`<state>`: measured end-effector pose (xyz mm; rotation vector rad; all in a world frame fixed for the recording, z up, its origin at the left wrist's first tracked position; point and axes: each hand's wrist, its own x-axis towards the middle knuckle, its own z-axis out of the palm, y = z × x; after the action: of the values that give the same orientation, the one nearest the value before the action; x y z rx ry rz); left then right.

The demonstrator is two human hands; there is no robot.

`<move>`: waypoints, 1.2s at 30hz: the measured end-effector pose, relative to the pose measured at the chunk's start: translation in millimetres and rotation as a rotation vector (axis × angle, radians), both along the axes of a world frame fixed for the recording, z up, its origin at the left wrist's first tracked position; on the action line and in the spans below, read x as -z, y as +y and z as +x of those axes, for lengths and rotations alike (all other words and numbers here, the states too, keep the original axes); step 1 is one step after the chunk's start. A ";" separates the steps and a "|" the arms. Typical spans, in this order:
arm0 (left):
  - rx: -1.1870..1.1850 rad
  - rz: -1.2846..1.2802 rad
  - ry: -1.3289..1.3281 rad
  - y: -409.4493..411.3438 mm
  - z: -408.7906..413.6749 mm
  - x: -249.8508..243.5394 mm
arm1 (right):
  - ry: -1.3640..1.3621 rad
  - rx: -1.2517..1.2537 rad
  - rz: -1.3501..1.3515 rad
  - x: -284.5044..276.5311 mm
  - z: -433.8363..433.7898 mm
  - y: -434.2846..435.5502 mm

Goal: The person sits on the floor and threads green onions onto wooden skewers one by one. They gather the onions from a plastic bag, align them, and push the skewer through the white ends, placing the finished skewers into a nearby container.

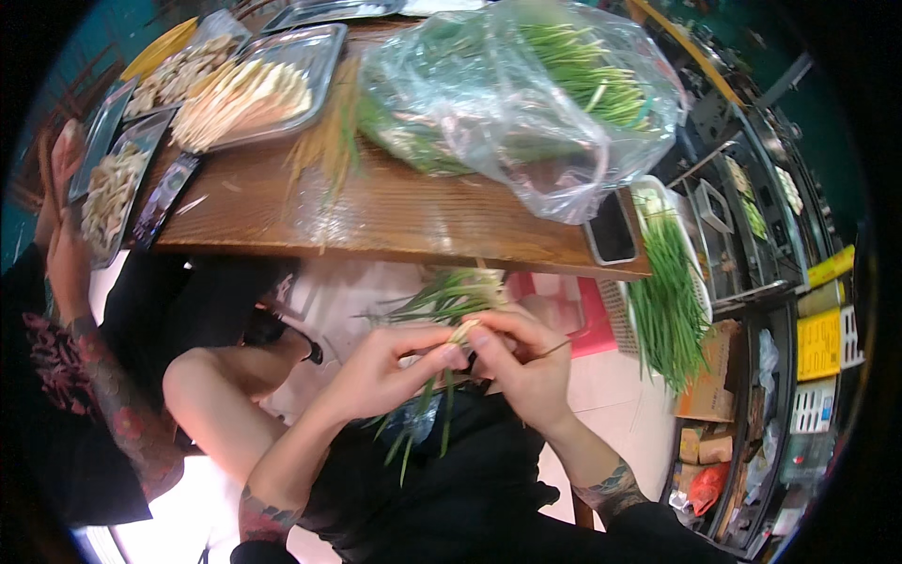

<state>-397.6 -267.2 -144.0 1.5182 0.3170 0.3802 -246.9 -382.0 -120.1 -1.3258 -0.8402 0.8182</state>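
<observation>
Above my lap, my left hand (394,366) and my right hand (525,356) meet at the fingertips. Both pinch a small pale stalk end (461,333), which looks like part of the leafy greens here. A thin dark strand juts out to the right of my right hand. Just beyond my fingers is a bunch of long green chives (451,292), pale at one end. Green blades (404,448) hang below my left hand over my dark clothing. My palms hide how the greens are held.
Across the wooden table (394,218) lie a clear plastic bag (486,106) of chives, a metal tray (328,77) of pale strips, and two phones (611,229) (167,190). A white basket (694,261) of chives stands right. Shelves (754,395) line the right; another person's arm (116,395) is left.
</observation>
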 end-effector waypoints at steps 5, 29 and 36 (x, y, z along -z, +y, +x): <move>0.008 -0.062 0.083 -3.7 3.8 -9.3 | -0.110 -0.006 0.047 7.4 6.2 -1.1; -0.334 -0.126 -0.100 10.6 3.0 -0.9 | -0.098 -0.169 -0.185 -12.3 17.4 -5.4; -0.274 -0.125 -0.082 9.0 -0.1 -5.7 | -0.030 -0.245 -0.264 -13.3 14.2 -6.7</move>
<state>-397.7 -258.2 -138.3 1.3357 0.4777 0.6262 -232.7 -388.7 -106.8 -1.4859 -0.9558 1.1344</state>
